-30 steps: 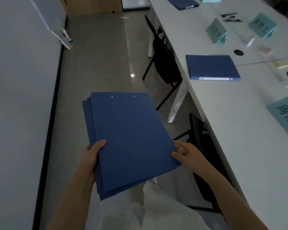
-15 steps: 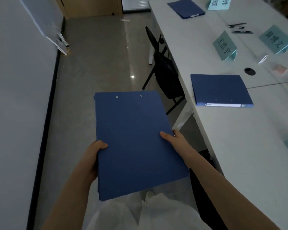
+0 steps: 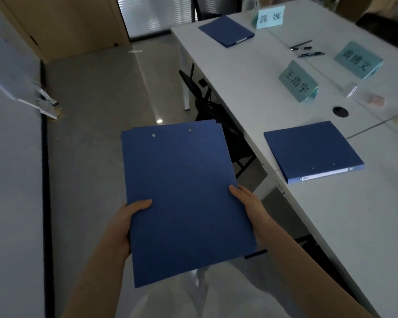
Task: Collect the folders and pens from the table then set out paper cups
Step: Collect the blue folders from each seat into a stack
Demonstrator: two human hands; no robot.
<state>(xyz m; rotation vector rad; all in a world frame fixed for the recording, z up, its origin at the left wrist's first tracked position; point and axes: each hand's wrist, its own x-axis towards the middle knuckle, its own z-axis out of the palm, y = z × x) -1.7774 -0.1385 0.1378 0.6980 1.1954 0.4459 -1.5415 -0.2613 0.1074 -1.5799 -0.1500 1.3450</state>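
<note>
Your left hand (image 3: 122, 222) grips the left edge of the stack (image 3: 184, 198) of blue folders, thumb lying on the top cover and the fingers hidden beneath. The stack is flat, matte card with two small rivets near its far edge, its long axis running away from you, held over the floor beside the worktop (image 3: 331, 226). Your right hand (image 3: 247, 201) grips the right edge the same way, thumb on top, fingers under the stack. The next folder (image 3: 310, 150) lies flat on the worktop to the right of and slightly ahead of the stack, near the worktop's edge, with its labelled spine turned toward you and its long axis roughly across your reach. Your right hand is the nearer one, so it would likely have to let go and leave the stack to the left. It looks rigid and smooth, so it should slide or lift easily. Farther on, another folder (image 3: 225, 31) lies by a name card (image 3: 269, 17), and the pens (image 3: 306, 49) sit well right of it, thin and dark. No cups are in view.
</note>
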